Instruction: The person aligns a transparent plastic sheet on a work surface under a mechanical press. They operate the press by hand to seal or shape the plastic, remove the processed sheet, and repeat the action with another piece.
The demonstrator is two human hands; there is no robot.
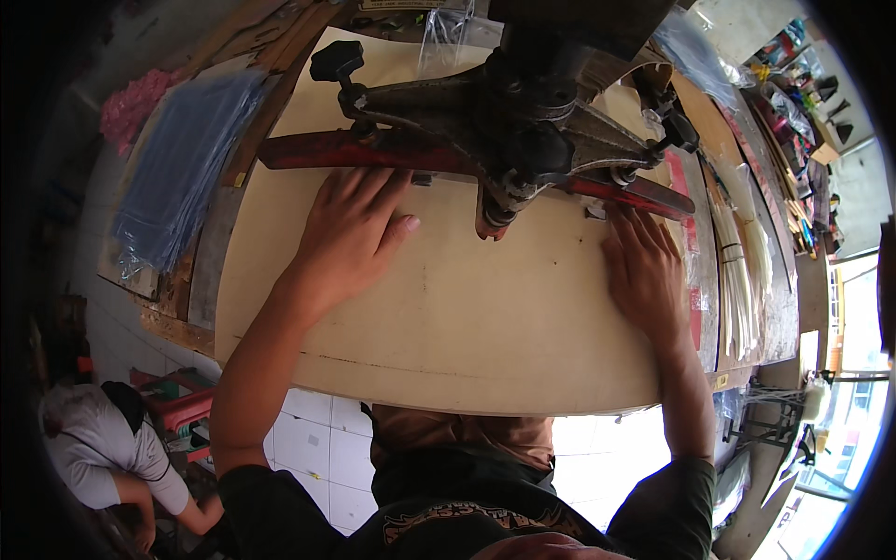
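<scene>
A broad cream-coloured board (pixel 467 308) lies in front of me. My left hand (pixel 355 219) rests on it palm down, its thumb out to the side and its fingertips reaching the edge of a long red bar (pixel 327 149). On the right, my right hand (pixel 646 266) also lies on the board, fingers stretched forward to the same bar. Neither hand visibly grips anything. The bar belongs to a dark metal clamp-like machine head (pixel 523 112) with black knobs, which hangs over the far part of the board. Small dark pieces show by the bar near both hands.
Left of the board is a stack of clear bluish plastic sheets (pixel 187 168), with pink wrapping (pixel 135 107) behind. Bundled pale strips (pixel 737 261) lie to the right. A person in a grey shirt (pixel 121 448) bends low at the lower left, beside a red stool (pixel 177 401).
</scene>
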